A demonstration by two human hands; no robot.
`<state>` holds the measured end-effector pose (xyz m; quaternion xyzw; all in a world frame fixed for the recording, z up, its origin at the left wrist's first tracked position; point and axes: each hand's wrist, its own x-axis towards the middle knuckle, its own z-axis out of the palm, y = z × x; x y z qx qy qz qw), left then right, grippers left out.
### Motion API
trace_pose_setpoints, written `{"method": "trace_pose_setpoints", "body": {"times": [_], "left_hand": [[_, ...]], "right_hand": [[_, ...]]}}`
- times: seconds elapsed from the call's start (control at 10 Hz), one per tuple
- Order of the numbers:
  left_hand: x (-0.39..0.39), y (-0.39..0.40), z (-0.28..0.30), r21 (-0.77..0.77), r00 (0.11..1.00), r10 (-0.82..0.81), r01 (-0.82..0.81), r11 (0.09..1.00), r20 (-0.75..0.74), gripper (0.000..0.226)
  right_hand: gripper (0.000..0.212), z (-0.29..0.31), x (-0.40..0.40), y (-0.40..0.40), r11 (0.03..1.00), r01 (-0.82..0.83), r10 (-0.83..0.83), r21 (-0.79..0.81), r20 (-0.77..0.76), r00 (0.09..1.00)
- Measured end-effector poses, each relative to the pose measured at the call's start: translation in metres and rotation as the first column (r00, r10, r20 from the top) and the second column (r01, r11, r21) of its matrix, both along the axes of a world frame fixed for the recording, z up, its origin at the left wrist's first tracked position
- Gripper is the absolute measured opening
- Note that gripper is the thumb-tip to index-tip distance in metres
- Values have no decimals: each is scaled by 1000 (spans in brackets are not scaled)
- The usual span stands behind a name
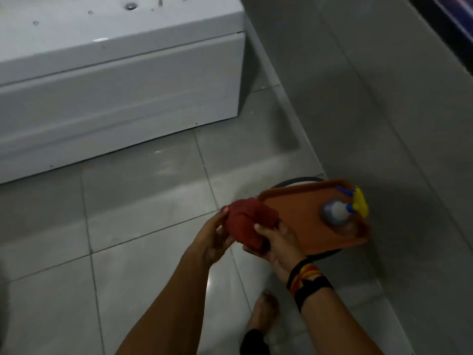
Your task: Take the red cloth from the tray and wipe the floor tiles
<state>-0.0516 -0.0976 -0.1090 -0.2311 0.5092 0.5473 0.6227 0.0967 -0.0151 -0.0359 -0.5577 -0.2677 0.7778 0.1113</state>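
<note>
Tub (115, 80) at back; grey floor tiles (143, 201) bare, unwiped. Tray (302, 219) perched on a round stool, probably to keep it at hand height; spray bottle (340, 210) stands on it. Cloth (247, 221) bunched, off the tray's near end, gripped between left hand (215, 239) and right hand (279, 245), likely being gathered into a wiping pad.

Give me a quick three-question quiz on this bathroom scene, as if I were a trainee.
1. True or false: the bunched red cloth is held by both the left hand and the right hand.
2. What stands on the orange plastic tray? A) a spray bottle with a yellow trigger B) a sponge C) a cup
3. Fill in: the white bathtub stands on the grey floor ____.

Key: 1 true; 2 A; 3 tiles.
</note>
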Motion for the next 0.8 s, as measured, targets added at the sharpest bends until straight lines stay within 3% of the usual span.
{"method": "trace_pose_setpoints", "body": {"times": [0.2, 0.3, 0.4, 0.5, 0.6, 0.7, 0.8], "left_hand": [[22, 105, -12, -37, 958, -139, 134, 990, -251, 29], [42, 141, -24, -64, 883, -286, 283, 957, -373, 46], [55, 166, -42, -120, 785, -419, 413, 903, -455, 52], [57, 175, -51, -197, 655, -518, 501, 843, -550, 56], [55, 168, -43, -369, 367, -627, 567, 736, -687, 66], [44, 162, -16, -487, -16, -565, 528, 696, -825, 64], [23, 162, 30, -570, -422, -395, 475, 670, -816, 65]], "right_hand": [[50, -44, 70, 34, 983, 183, -180, -3, 180, 967], [53, -74, 86, 39, 934, 353, -330, -60, 244, 912], [52, -109, 92, 46, 912, 403, -361, -72, 325, 874], [52, -133, 93, 47, 936, 337, -279, -104, 363, 889], [49, -139, 95, 46, 945, 281, -210, -167, 350, 913], [35, -128, 104, 25, 992, 110, -79, -58, 390, 917], [26, -90, 137, -25, 996, -88, 76, 10, 414, 907]]}}
